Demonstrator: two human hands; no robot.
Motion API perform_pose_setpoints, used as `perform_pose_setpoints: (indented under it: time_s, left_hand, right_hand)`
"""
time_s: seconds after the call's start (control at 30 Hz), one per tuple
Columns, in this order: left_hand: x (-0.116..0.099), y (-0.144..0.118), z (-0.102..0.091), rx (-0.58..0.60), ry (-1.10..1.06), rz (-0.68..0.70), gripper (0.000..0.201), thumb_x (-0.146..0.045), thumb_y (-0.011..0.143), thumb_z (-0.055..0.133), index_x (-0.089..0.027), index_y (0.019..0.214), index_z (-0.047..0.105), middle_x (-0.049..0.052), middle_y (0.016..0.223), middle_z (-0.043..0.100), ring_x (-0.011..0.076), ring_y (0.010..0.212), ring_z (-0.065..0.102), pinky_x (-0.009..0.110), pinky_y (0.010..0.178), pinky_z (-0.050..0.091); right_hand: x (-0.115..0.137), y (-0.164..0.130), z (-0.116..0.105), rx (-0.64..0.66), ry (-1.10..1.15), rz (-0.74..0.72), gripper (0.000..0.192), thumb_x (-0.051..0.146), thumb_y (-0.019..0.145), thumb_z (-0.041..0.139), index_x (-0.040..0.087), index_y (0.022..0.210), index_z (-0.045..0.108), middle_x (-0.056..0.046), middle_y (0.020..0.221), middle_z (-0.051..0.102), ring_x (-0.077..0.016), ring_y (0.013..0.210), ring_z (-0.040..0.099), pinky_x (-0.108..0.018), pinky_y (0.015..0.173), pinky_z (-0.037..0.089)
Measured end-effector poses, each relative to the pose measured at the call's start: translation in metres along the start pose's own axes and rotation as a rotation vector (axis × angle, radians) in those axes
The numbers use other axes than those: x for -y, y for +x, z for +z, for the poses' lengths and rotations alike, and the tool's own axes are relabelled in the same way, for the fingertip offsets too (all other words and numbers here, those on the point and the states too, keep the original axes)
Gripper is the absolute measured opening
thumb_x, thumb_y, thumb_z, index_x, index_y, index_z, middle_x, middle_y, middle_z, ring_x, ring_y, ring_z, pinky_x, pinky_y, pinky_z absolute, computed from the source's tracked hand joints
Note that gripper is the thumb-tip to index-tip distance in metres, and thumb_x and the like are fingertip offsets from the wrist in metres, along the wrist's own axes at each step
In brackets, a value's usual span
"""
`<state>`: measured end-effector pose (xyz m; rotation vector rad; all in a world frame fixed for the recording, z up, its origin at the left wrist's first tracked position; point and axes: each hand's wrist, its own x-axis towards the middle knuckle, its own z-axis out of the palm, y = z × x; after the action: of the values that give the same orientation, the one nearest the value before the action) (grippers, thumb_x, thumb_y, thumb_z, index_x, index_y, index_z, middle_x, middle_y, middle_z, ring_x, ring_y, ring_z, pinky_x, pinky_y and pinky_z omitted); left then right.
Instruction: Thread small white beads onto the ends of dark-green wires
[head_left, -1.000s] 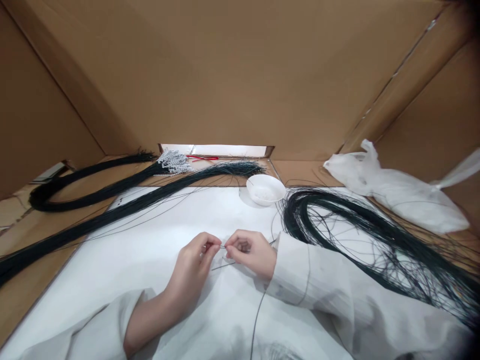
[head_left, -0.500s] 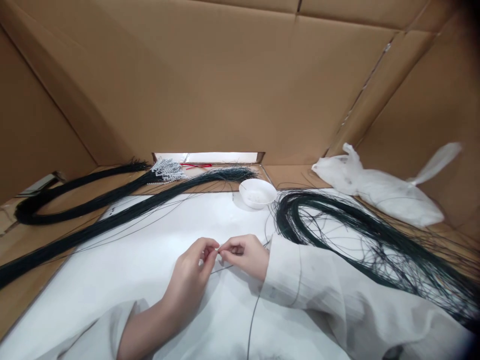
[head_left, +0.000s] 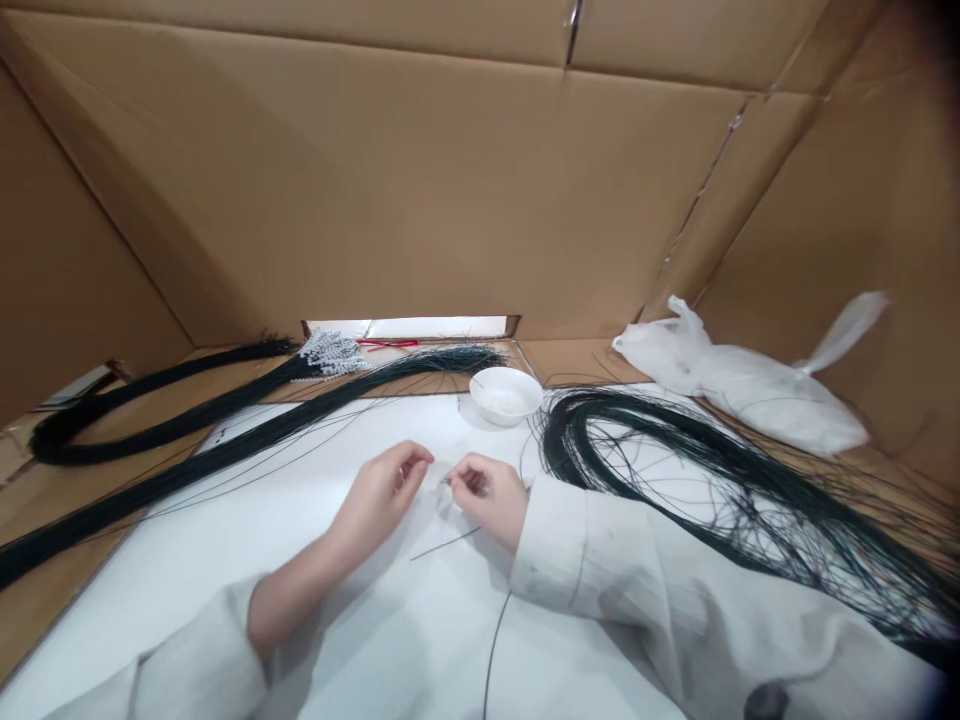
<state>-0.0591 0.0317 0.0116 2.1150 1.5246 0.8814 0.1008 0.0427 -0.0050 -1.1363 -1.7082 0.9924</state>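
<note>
One bunch of wires (head_left: 330, 352) has beads; many wires (head_left: 675, 470) wait. The right hand (head_left: 484, 490) pinches a wire; the left hand (head_left: 382, 490) pinches nothing.

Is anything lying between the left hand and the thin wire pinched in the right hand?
Nothing visible. Only bare white table shows in the gap between the left hand and the right hand, which pinches the thin wire. The white bowl sits farther back.

I can't make out what my right hand (head_left: 486, 495) pinches; its fingertips hide it, too small.
</note>
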Motion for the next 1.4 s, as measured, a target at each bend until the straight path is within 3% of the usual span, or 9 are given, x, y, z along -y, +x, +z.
perform_pose_setpoints:
  time_s: [0.07, 0.2, 0.33, 0.5, 1.03, 1.4]
  left_hand:
    - [0.012, 0.02, 0.006, -0.003, 0.122, 0.035, 0.02, -0.023, 0.084, 0.039, -0.017, 0.09, 0.057, 0.004, 0.082, 0.061, 0.0167, 0.073, 0.057, 0.028, 0.068, 0.044]
    - [0.028, 0.054, 0.025, 0.003, 0.158, 0.096, 0.025, -0.015, 0.079, 0.042, -0.011, 0.098, 0.058, 0.011, 0.094, 0.058, 0.0213, 0.086, 0.056, 0.033, 0.079, 0.044]
    - [0.027, 0.07, 0.036, 0.059, 0.145, 0.167, 0.03, -0.01, 0.078, 0.041, -0.012, 0.102, 0.059, 0.011, 0.096, 0.057, 0.0204, 0.092, 0.055, 0.032, 0.084, 0.043]
    - [0.022, 0.071, 0.034, 0.097, 0.134, 0.203, 0.028, -0.011, 0.081, 0.04, -0.012, 0.099, 0.062, 0.009, 0.093, 0.058, 0.0189, 0.088, 0.057, 0.03, 0.083, 0.044]
    - [0.015, 0.074, 0.035, 0.11, 0.157, 0.25, 0.022, -0.014, 0.083, 0.045, -0.015, 0.087, 0.066, 0.007, 0.086, 0.062, 0.0175, 0.083, 0.057, 0.027, 0.077, 0.044]
    - [0.022, 0.061, 0.025, 0.08, 0.168, 0.176, 0.022, -0.014, 0.081, 0.044, -0.015, 0.082, 0.066, 0.007, 0.085, 0.064, 0.0183, 0.081, 0.059, 0.029, 0.075, 0.045]
  right_hand:
    - [-0.005, 0.005, -0.002, -0.042, 0.047, 0.07, 0.007, 0.017, 0.067, 0.05, 0.014, 0.064, 0.056, 0.001, 0.055, 0.054, -0.0086, 0.049, 0.047, -0.019, 0.047, 0.039]
    - [-0.02, 0.02, -0.007, -0.117, 0.156, 0.182, 0.009, 0.023, 0.067, 0.052, 0.015, 0.065, 0.054, 0.0, 0.057, 0.055, -0.009, 0.043, 0.047, -0.02, 0.038, 0.04]
    - [-0.034, 0.042, -0.015, -0.266, 0.19, 0.187, 0.008, 0.023, 0.066, 0.053, 0.016, 0.065, 0.051, -0.003, 0.063, 0.057, -0.012, 0.055, 0.054, -0.021, 0.044, 0.047]
    - [-0.046, 0.057, -0.017, -0.232, 0.186, 0.177, 0.004, 0.019, 0.067, 0.052, 0.016, 0.066, 0.051, -0.002, 0.063, 0.058, -0.0121, 0.057, 0.057, -0.023, 0.052, 0.049]
    - [-0.049, 0.056, -0.016, -0.186, 0.165, 0.145, 0.003, 0.016, 0.07, 0.051, 0.016, 0.067, 0.051, -0.002, 0.061, 0.059, -0.0137, 0.057, 0.059, -0.026, 0.057, 0.05]
    - [-0.048, 0.056, -0.016, -0.191, 0.207, 0.173, 0.005, 0.017, 0.07, 0.052, 0.016, 0.065, 0.049, -0.004, 0.067, 0.063, -0.0141, 0.059, 0.06, -0.026, 0.056, 0.051]
